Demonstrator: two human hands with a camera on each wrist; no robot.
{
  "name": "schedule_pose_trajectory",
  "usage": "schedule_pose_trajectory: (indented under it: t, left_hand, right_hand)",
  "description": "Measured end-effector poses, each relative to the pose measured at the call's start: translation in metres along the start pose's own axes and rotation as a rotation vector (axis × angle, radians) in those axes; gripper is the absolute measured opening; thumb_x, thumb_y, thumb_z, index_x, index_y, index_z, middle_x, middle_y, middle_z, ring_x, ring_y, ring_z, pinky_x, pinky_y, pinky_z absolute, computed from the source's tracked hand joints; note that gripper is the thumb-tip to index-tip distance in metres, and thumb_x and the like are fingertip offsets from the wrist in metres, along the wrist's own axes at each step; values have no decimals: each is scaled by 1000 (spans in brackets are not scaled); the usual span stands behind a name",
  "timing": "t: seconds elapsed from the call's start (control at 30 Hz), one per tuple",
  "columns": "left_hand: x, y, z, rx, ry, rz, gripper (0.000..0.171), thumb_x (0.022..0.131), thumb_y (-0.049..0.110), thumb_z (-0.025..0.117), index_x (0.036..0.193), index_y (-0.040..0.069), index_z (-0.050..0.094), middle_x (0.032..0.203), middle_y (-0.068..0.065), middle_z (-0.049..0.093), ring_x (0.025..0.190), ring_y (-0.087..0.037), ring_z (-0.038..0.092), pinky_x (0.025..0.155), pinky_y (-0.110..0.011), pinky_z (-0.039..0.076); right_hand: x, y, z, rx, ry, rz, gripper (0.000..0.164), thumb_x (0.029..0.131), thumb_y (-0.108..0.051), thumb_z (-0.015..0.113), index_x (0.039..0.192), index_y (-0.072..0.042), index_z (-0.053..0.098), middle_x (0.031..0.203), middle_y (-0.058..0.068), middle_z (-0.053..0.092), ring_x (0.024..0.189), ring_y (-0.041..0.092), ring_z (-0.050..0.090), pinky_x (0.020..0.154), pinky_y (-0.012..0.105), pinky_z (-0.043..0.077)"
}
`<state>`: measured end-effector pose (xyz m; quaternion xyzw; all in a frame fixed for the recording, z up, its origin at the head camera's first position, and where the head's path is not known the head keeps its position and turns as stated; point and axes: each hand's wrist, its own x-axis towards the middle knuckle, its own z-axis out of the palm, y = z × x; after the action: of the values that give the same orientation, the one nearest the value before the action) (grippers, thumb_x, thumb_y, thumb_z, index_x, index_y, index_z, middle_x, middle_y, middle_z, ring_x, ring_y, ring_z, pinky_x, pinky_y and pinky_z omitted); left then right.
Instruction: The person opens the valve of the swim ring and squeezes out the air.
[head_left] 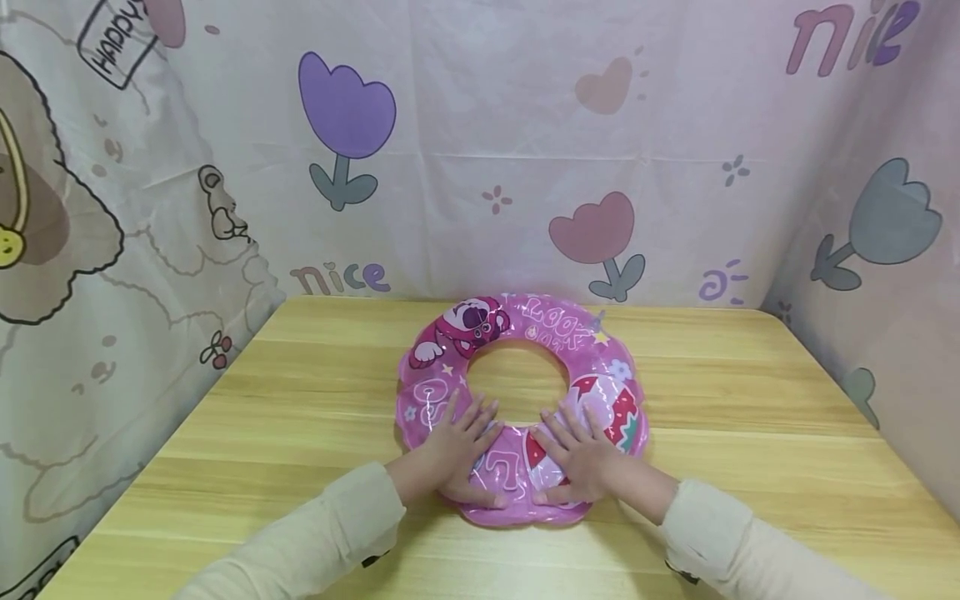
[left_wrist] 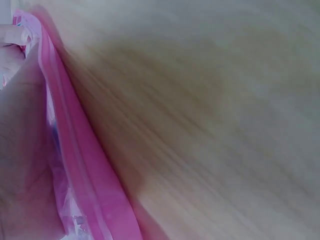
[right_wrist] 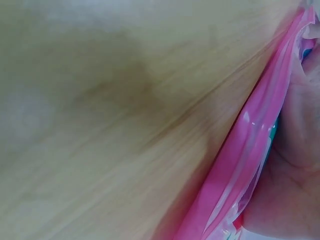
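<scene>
A pink inflatable swim ring point(head_left: 513, 475) with a bear, strawberries and lettering printed on it lies flat on the wooden table. On its near left part rests my left hand point(head_left: 459, 454), fingers straight and spread. My right hand point(head_left: 581, 457) presses the near right part in the same way, fingers spread toward the hole. Both thumbs point inward along the near rim. In the left wrist view, the ring's pink seamed edge point(left_wrist: 75, 135) runs beside the palm point(left_wrist: 22, 150). The right wrist view shows the other side's edge point(right_wrist: 250, 135) under the palm point(right_wrist: 295, 150).
The light wooden table point(head_left: 300, 400) reaches back to a hanging cloth point(head_left: 465, 167) printed with tulips, hearts and words. More printed cloth hangs along the left side point(head_left: 142, 292) and right side point(head_left: 892, 333).
</scene>
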<state>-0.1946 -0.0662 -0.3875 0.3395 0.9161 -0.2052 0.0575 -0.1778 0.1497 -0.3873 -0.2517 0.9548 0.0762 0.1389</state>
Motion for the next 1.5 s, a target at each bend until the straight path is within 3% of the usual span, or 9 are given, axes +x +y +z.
schedule_pose_trajectory:
  t: [0.3,0.6,0.9,1.07,1.37,1.5]
  left_hand:
    - [0,-2,6,-60,51,19,102,71,86,34,148,19,25,157,-6,15,145,-30,10,115,-55,7]
    - [3,-7,17,-188,107,41,100,74,82,36,148,16,24,156,-9,16,144,-34,11,113,-59,4]
    - [2,-14,17,-351,144,87,89,85,68,38,150,12,15,156,-13,13,144,-34,9,112,-61,1]
    - [-1,-16,10,-432,161,102,83,85,65,42,149,16,20,154,-15,21,142,-37,15,111,-64,4]
    - [-7,-16,1,-385,215,142,78,84,65,42,144,18,34,148,-12,36,136,-34,33,109,-66,10]
    - [-7,-13,-1,-378,248,176,77,84,66,42,143,17,36,146,-12,39,135,-34,36,108,-66,11]
  right_hand:
    - [-1,2,4,15,62,-41,90,80,-72,45,148,-16,25,156,11,13,144,36,4,114,58,-1]
    - [0,12,17,72,333,-169,89,79,-69,48,141,-7,37,150,21,27,138,46,19,109,67,7]
    - [2,20,22,55,415,-158,87,79,-66,52,143,-9,36,151,18,26,140,43,16,110,65,9]
    - [2,26,22,33,482,-157,90,76,-69,54,142,-9,38,151,20,26,140,43,17,110,64,11]
    - [-3,47,16,70,431,-88,96,69,-65,63,142,-8,37,150,24,24,139,45,15,111,62,10]
    - [-5,60,17,88,451,-72,95,68,-64,65,140,-6,40,149,26,24,138,47,17,111,61,11]
